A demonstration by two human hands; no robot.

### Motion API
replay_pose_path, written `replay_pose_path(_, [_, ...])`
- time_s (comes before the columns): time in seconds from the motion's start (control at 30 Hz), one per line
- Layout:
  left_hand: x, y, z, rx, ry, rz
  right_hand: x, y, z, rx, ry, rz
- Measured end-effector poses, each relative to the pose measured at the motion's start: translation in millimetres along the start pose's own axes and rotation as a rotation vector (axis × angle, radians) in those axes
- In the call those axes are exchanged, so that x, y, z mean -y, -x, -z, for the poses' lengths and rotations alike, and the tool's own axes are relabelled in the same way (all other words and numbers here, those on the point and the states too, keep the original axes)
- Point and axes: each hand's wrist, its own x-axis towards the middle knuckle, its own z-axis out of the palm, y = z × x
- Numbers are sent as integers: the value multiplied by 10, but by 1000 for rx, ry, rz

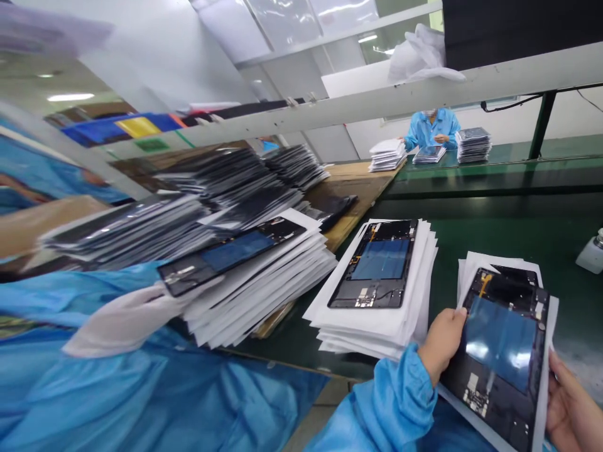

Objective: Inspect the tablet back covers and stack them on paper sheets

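At the lower right, my left hand point(441, 344) is closed on the left edge of an opened tablet point(500, 389), thumb on its rim. My right hand point(572, 405) grips the opposite edge, its fingers partly behind. The tablet is tilted towards me and shows a blue panel, an orange flex cable and small circuit parts. White paper lies against its back. Just beyond it, another dark tablet part point(518, 274) shows on white sheets on the bench. To the left, a similar opened tablet point(380, 267) lies on a stack of white sheets point(325, 314).
Beside me on the left, a co-worker's white-gloved hand point(127, 317) holds another tablet point(235, 251) over a paper stack point(268, 295). Piles of dark wrapped panels point(136, 229) stand behind. A white bottle point(591, 252) is at the right. Across the bench sits another person point(432, 130).
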Motion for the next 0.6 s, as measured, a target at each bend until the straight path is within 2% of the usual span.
replay_pose_path(0.07, [20,-18,-27,-27,-157,-66,10,-22,-14,-31,2,-20])
replay_pose_path(0.13, [-69,22,-12,-12,-197,-133,24,-27,-22,-52,36,41])
replay_pose_path(0.2, [-271,123,64,-12,-213,-231,41,-7,-54,-40,101,144])
replay_pose_path(0.27, [-544,252,215,-23,-231,-309,57,26,-115,-37,171,208])
replay_pose_path(0.33, [-818,354,445,-58,-233,-343,70,45,-173,-78,240,225])
replay_pose_path(0.43, [-1106,368,932,-187,-202,-307,91,21,-174,-190,297,222])
replay_pose_path(0.5, [-1178,281,1315,-236,-168,-217,112,-15,-98,-261,289,196])
replay_pose_path(0.6, [-1137,80,1853,-355,-79,-27,143,-66,62,-322,237,166])
